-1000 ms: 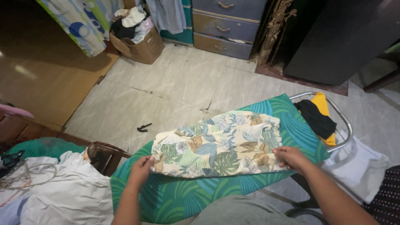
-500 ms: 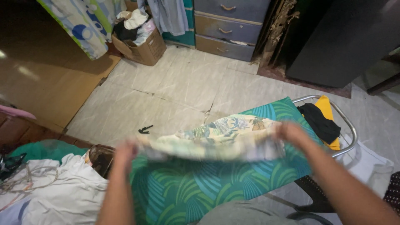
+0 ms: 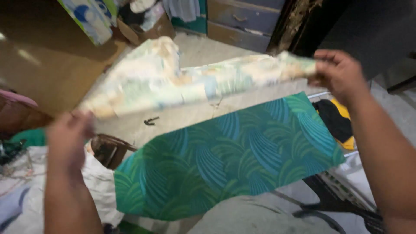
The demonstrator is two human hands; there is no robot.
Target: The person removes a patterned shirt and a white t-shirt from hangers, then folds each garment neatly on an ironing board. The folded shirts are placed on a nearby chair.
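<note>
1. We are holding a pale leaf-printed cloth [image 3: 190, 84] up in the air above the ironing board [image 3: 234, 160], stretched between our two hands and blurred by motion.
2. Our left hand [image 3: 65, 141] is gripping the lower left corner of the cloth, fingers closed around it, low on the left and beside the board's near end.
3. Our right hand [image 3: 340, 71] is pinching the opposite end of the cloth, fingers curled shut on its edge, raised high over the board's far end.
4. The cloth is running on a slant from lower left to upper right, clear of the board and not touching it, with a loose fold billowing upward near its middle.
5. The board's surface is showing a green and blue leaf-patterned cover, lying bare beneath the cloth.
6. At the board's far end, a black garment [image 3: 331, 119] is lying on a yellow one [image 3: 346, 130], within a metal rail.
7. White fabric [image 3: 26, 195] is lying heaped at the left, beside the board.
8. A cardboard box [image 3: 149, 28] filled with clothes is standing on the tiled floor [image 3: 195, 110], next to a chest of drawers [image 3: 238, 26], well beyond the board.
</note>
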